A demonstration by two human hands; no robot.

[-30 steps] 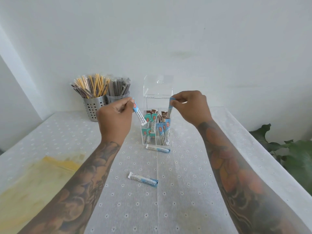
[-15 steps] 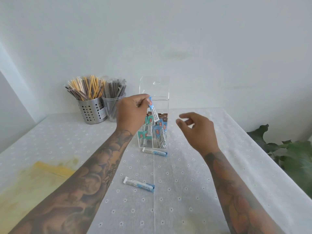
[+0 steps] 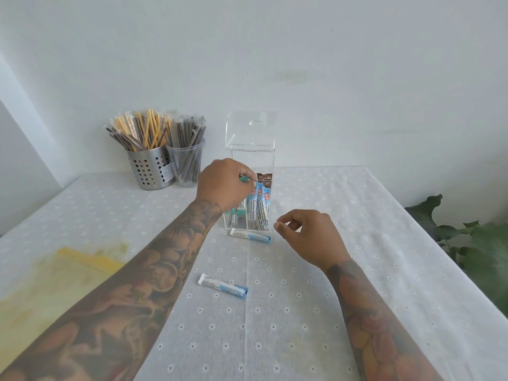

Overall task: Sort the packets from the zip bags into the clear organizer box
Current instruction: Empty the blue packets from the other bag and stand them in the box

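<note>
Change since earlier: we see the left hand [image 3: 224, 185] has come down to the top of the organizer box [image 3: 251, 188], and the blue packet it carried tilted above the box half a second ago is no longer apart from the ones inside. The right hand [image 3: 308, 237] has dropped lower and drawn back to the near right of the box.
Left fingers: curled at the box opening, pinching the top of a packet with a teal end; we cannot tell which packet it is.
Right fingers: loosely curled, thumb and forefinger close together, holding nothing we can see, above the surface [image 3: 357, 215].
Organizer box: clear, upright, its lid [image 3: 251, 129] swung open behind it.
Packets in box [image 3: 259, 210]: standing on end, long axes near vertical, blue ones in the front right compartment, teal ones front left, brown tops at the back.
Nearer loose packet [image 3: 223, 286]: lying flat well in front of the box, long axis running left to right, white end left, blue end right and slightly toward us.
Farther loose packet [image 3: 250, 235]: flat just in front of the box's base, same direction.
Yellow zip bag [image 3: 41, 292]: flat, far to the front left of the box.
Straw holders [image 3: 165, 158]: behind and left of the box.
</note>
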